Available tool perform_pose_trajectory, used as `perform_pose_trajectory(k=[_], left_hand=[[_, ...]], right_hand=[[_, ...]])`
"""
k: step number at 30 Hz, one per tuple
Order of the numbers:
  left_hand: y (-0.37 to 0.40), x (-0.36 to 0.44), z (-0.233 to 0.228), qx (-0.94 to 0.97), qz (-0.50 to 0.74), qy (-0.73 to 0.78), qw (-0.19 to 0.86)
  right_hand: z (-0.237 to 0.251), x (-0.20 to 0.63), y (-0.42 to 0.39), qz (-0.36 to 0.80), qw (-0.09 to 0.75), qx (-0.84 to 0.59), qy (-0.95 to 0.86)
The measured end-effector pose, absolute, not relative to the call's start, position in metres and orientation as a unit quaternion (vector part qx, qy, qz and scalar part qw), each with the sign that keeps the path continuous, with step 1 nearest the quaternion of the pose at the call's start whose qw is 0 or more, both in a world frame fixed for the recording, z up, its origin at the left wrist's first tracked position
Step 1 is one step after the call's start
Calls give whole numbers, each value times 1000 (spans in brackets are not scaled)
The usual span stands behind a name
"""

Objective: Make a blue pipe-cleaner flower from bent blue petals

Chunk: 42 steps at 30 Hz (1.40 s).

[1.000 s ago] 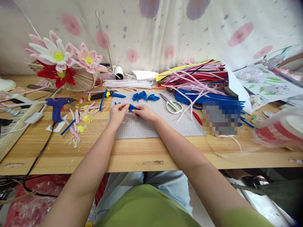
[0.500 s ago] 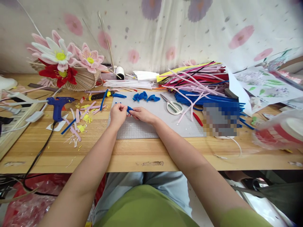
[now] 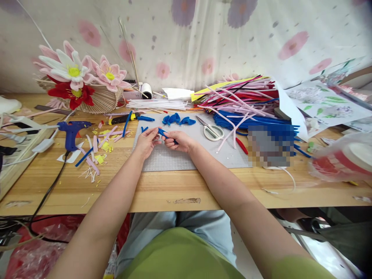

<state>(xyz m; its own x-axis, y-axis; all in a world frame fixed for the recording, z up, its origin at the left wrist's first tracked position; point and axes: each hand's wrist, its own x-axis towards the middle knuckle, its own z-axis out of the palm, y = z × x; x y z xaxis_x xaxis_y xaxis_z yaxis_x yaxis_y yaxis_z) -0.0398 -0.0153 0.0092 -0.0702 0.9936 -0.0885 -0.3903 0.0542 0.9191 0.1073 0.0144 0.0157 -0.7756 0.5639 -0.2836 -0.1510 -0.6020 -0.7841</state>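
- Left hand (image 3: 148,141) and right hand (image 3: 179,140) met over the grey mat (image 3: 174,159), both pinched on one blue stem (image 3: 162,133) held between the fingertips.
- Change noted: half a second earlier the stem lay nearly level between the hands; it now tilted toward 10 o'clock, and the right hand had curled more tightly round its near end. In my judgement the piece was being bent or rolled into shape.
- Finished blue petals (image 3: 178,119) lay at 12 o'clock from the hands, apart from them; scissors (image 3: 211,130) at 2 o'clock.
- Glue gun (image 3: 71,131) sat at 9 o'clock on the bench (image 3: 162,190), amid pink and yellow offcuts (image 3: 99,145).
- Loose stem pile (image 3: 244,100) stood at 1 o'clock.
- No brand, label or writing was legible; one patch was blurred.
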Motion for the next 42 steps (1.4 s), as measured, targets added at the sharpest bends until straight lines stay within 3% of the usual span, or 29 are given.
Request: perform_pose_trajectory(k=[23, 27, 33, 42], left_hand=[[-13, -40, 5, 382, 587, 454, 551], [-14, -39, 6, 385, 577, 469, 547], [-10, -45, 2, 446, 539, 549, 457], [-3, -51, -10, 480, 586, 573, 314]], right_hand=[[12, 102, 7, 810, 240, -269, -463], [8, 101, 9, 758, 256, -296, -521], [5, 101, 12, 587, 271, -349, -679], [1, 98, 14, 560, 258, -379, -690]])
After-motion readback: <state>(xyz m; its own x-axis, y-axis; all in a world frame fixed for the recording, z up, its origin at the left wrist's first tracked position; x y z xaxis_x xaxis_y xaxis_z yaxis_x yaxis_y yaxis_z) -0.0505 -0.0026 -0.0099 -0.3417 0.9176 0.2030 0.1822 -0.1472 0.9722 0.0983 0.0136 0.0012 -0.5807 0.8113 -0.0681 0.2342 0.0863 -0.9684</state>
